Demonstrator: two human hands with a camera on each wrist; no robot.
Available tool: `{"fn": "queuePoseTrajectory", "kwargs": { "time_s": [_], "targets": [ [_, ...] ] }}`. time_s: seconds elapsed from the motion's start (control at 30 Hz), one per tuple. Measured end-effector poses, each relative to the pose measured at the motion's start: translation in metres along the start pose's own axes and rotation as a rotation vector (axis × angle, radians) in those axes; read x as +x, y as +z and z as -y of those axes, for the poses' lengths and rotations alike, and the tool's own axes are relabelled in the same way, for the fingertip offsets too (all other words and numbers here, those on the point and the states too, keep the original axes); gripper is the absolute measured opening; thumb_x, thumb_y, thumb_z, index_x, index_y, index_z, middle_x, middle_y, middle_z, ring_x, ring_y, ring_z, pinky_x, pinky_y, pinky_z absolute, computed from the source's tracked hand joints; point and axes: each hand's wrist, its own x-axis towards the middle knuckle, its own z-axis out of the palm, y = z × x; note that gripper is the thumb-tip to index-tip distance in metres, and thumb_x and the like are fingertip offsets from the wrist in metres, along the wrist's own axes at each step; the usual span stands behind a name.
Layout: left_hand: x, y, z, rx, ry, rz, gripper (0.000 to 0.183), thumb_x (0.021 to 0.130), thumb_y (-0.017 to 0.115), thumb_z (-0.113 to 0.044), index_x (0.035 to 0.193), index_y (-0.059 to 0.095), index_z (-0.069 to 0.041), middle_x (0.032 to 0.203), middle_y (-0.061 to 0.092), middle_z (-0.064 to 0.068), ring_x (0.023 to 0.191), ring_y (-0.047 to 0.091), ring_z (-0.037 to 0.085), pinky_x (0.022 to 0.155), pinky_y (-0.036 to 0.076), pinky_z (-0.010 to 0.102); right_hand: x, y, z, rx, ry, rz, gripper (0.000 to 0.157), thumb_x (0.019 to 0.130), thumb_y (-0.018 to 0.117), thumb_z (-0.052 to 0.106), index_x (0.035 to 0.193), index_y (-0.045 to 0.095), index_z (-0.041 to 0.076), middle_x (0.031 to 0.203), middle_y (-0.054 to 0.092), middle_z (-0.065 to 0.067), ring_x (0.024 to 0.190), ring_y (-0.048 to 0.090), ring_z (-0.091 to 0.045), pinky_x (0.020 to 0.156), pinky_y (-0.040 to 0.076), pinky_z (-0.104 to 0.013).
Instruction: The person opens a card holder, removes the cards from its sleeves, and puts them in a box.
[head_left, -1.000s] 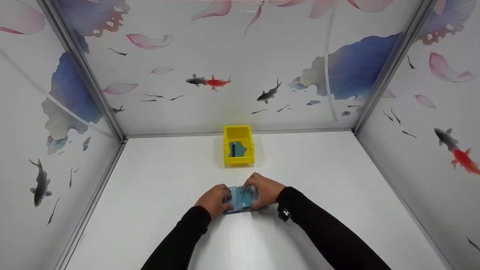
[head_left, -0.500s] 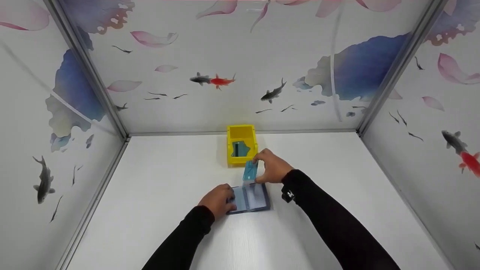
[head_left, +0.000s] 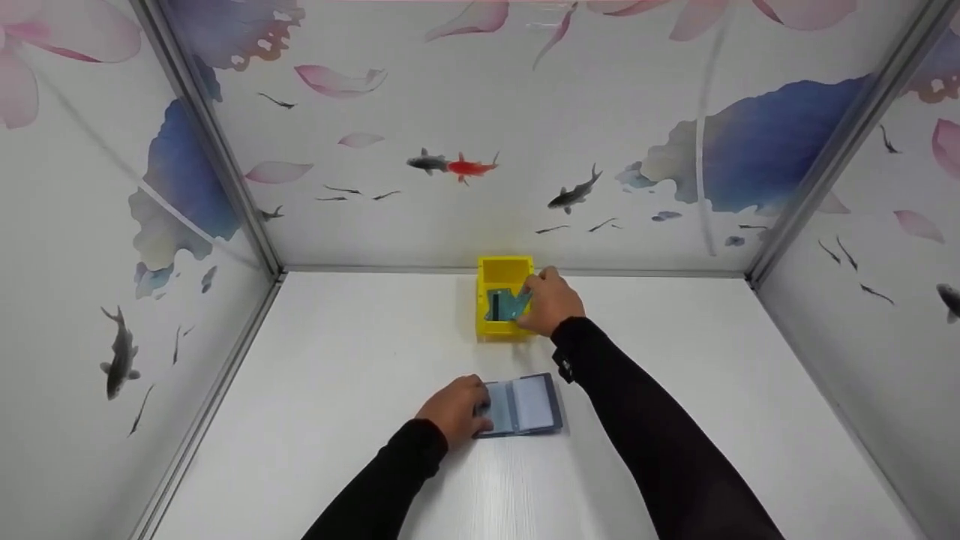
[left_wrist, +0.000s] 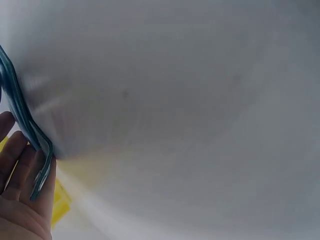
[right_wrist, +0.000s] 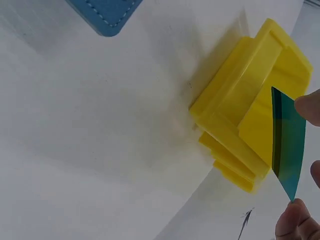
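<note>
My right hand [head_left: 553, 301] pinches a teal card with a dark stripe [right_wrist: 289, 142] by its edges, over the yellow bin [head_left: 504, 328]. The card bows slightly between thumb and fingers in the right wrist view. Inside the bin lie other teal cards [head_left: 498, 304], partly overlapped by the held one. Nearer me, a blue card holder [head_left: 534, 403] lies spread open on the table, showing clear sleeves. My left hand [head_left: 454, 411] grips its left cover. Edge-on in the left wrist view, the card holder [left_wrist: 22, 110] rests against the left fingers.
The bin stands close to the back wall [head_left: 420, 217], whose surface is printed with fish and petals. Side walls [head_left: 187, 315] enclose the white table [head_left: 360, 337] on the left and right.
My right hand has drawn the teal card out of the card holder and carried it away from me to the bin. The left hand stays on the card holder. The head view has shifted slightly.
</note>
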Motion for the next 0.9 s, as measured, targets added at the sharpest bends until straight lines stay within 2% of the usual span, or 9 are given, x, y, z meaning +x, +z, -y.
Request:
{"fn": "queuePoseTrajectory", "kwargs": {
  "time_s": [0.13,0.33,0.43,0.6,0.7,0.8,0.9],
  "targets": [
    [0.001,0.000,-0.001,0.008,0.011,-0.006,0.033,0.098,0.093,-0.030,0.124,0.083,-0.013,0.120,0.074,0.000,0.104,0.064,0.014,0.106,0.062,0.035,0.003,0.001,0.006,-0.022,0.029,0.012,0.050,0.086,0.099,0.027,0.125,0.075,0.007,0.136,0.060,-0.017,0.113,0.065,-0.035,0.104,0.061,-0.049],
    [-0.001,0.001,0.001,0.016,0.013,-0.015,0.030,0.097,0.093,-0.030,0.120,0.082,-0.014,0.119,0.073,-0.002,0.105,0.064,0.013,0.106,0.062,0.034,0.011,0.014,0.007,-0.108,0.010,0.010,0.046,0.091,0.095,0.024,0.129,0.076,0.006,0.129,0.062,-0.016,0.114,0.062,-0.036,0.104,0.060,-0.051],
    [-0.003,0.000,0.002,0.015,0.008,-0.011,0.031,0.098,0.093,-0.030,0.122,0.082,-0.014,0.120,0.073,-0.002,0.105,0.063,0.013,0.107,0.061,0.034,0.006,0.013,0.012,-0.138,-0.007,0.004,0.043,0.093,0.094,0.024,0.128,0.077,0.005,0.131,0.063,-0.018,0.116,0.062,-0.037,0.103,0.059,-0.054],
    [-0.004,0.001,0.000,0.005,-0.002,-0.014,0.032,0.098,0.092,-0.029,0.125,0.083,-0.014,0.125,0.075,-0.001,0.109,0.066,0.015,0.109,0.061,0.036,0.000,0.018,0.004,-0.163,-0.045,-0.003,0.032,0.097,0.089,0.024,0.122,0.079,0.007,0.132,0.066,-0.018,0.116,0.063,-0.039,0.100,0.059,-0.057],
    [-0.004,0.002,0.000,-0.020,-0.016,-0.009,0.033,0.099,0.092,-0.029,0.126,0.085,-0.012,0.133,0.078,0.001,0.120,0.072,0.018,0.114,0.061,0.039,-0.012,0.024,0.000,-0.143,-0.078,-0.008,0.024,0.098,0.085,0.023,0.117,0.081,0.009,0.127,0.069,-0.015,0.114,0.064,-0.037,0.096,0.059,-0.058],
    [-0.002,0.003,0.002,-0.047,-0.037,0.008,0.032,0.100,0.090,-0.027,0.128,0.086,-0.011,0.141,0.078,0.003,0.132,0.073,0.021,0.118,0.059,0.042,-0.035,0.024,-0.001,-0.104,-0.115,0.016,0.021,0.099,0.083,0.024,0.115,0.083,0.010,0.122,0.073,-0.012,0.112,0.066,-0.035,0.094,0.058,-0.059],
    [-0.001,0.003,0.005,-0.039,-0.050,0.024,0.028,0.103,0.086,-0.021,0.130,0.086,-0.012,0.144,0.077,0.003,0.136,0.072,0.022,0.120,0.058,0.043,-0.061,0.022,-0.001,-0.069,-0.151,0.095,0.021,0.099,0.084,0.027,0.115,0.084,0.014,0.118,0.075,-0.008,0.110,0.067,-0.032,0.096,0.058,-0.059]
  ]
}}
